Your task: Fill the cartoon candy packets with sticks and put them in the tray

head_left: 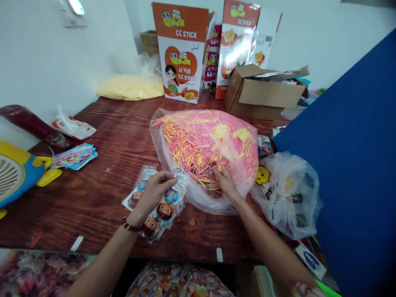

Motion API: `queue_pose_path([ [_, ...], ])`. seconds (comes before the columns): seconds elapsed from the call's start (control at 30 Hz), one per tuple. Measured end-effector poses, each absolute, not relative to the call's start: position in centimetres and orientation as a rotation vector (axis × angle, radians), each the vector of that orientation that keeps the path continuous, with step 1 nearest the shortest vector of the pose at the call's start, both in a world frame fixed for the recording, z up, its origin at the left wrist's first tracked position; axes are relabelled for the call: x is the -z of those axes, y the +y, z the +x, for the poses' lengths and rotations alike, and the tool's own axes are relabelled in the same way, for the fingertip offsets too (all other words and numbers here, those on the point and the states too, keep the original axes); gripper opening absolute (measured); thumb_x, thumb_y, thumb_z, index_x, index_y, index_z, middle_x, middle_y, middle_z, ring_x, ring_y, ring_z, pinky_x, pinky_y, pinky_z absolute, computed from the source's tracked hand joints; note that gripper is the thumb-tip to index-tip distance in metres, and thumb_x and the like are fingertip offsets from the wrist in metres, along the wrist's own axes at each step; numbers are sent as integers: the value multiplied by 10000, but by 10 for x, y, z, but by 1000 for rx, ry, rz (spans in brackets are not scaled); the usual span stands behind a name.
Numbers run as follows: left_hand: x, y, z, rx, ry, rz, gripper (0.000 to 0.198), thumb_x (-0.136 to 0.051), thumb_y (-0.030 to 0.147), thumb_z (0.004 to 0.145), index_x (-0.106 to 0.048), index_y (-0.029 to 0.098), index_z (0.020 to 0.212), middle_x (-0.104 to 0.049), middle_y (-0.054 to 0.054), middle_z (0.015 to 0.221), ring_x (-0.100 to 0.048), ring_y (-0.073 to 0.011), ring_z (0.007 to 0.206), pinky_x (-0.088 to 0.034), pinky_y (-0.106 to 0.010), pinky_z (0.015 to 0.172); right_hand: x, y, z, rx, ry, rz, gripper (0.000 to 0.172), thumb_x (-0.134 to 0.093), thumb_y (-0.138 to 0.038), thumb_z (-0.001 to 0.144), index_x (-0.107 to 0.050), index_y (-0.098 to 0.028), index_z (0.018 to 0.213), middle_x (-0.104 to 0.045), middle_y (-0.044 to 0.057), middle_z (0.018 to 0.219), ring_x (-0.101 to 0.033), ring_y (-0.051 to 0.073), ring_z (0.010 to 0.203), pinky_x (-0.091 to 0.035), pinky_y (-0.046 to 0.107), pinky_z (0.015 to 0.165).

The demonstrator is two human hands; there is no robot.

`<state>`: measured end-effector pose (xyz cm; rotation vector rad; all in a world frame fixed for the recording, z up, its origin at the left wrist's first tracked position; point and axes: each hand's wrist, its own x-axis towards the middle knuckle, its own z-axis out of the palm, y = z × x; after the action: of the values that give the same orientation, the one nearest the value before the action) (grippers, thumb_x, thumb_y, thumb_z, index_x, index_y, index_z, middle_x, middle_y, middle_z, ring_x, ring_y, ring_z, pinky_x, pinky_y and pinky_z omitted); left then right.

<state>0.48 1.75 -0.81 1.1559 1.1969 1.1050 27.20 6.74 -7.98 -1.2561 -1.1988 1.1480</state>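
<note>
A large clear plastic bag [198,202] lies wide at its mouth, full of thin pink and yellow sticks [185,144]. My right hand [226,181] reaches into the mouth, its fingers pinched together among the sticks; what lies between the fingertips is too small to make out. On the left, my left hand [156,187] pinches the top edge of a clear printed packet [165,210] with a cartoon face. More packets of the same kind [136,196] lie under and beside that hand on the wooden table.
Behind the bag stand a CC Stick carton [182,53] and an open cardboard box [262,93]. A bag of yellow pieces [131,86] lies at the back left. Leftward are blue printed cards [76,156] and a yellow-blue fan [18,173]. A knotted plastic bag [287,194] and blue panel [346,144] border the right.
</note>
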Motion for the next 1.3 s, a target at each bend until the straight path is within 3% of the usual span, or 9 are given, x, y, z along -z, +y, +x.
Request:
queue_pose_path([
  [0.1,9,20,16,-1031,1191,1239,270,-762,393,718,-637,158,668,-550,29,602,-451,-92,559,-357,-215,519,54,64,259,-1221,-1207,-1208,325,-643,-539,801,-602,-222,862,-698,17,739,-643,201,724,-514,339,743],
  [0.27,7,25,18,-927,1210,1427,295,-672,401,800,-626,172,619,-547,23,566,-435,-103,534,-343,-230,506,18,54,234,-1231,-1501,-1148,289,-605,-500,869,-623,-227,961,-729,27,894,-651,204,810,-505,327,747],
  [0.53,14,46,-66,-957,1574,1854,179,-625,312,842,-767,205,862,-752,-59,877,-659,-197,822,-487,-279,758,15,56,225,-1146,-1604,-1190,220,-557,-452,906,-599,-241,857,-728,17,843,-675,228,848,-493,329,758],
  [0.63,24,51,-87,-786,1737,1900,212,-611,272,847,-779,217,965,-784,-70,946,-698,-222,831,-486,-286,750,18,54,226,-1119,-1655,-1215,231,-561,-448,900,-599,-238,812,-734,16,800,-674,225,806,-483,321,740],
  [0.73,35,53,-96,-720,1867,1938,257,-593,269,865,-755,220,1059,-782,-62,867,-691,-207,747,-465,-277,713,19,53,226,-1115,-1753,-1206,255,-552,-452,904,-624,-226,811,-741,30,805,-665,218,779,-469,313,727],
  [0.97,23,52,-99,-1123,1715,1658,231,-624,389,820,-705,172,831,-721,-46,816,-631,-173,745,-478,-256,691,23,54,220,-1146,-1683,-1221,257,-545,-456,910,-614,-224,823,-739,31,816,-654,213,769,-469,316,722],
  [1.17,-5,41,-48,-1021,1388,1489,236,-695,388,740,-681,155,707,-633,-5,640,-508,-120,584,-402,-234,563,-10,50,196,-1092,-1734,-1023,199,-514,-396,957,-625,-233,927,-698,32,943,-631,196,887,-468,307,776],
  [1.3,-8,33,-21,-887,1271,1505,244,-666,374,776,-645,161,660,-550,22,574,-433,-99,539,-331,-223,512,-21,52,187,-899,-1954,-865,124,-505,-284,963,-618,-246,996,-657,44,996,-607,197,960,-462,327,855],
])
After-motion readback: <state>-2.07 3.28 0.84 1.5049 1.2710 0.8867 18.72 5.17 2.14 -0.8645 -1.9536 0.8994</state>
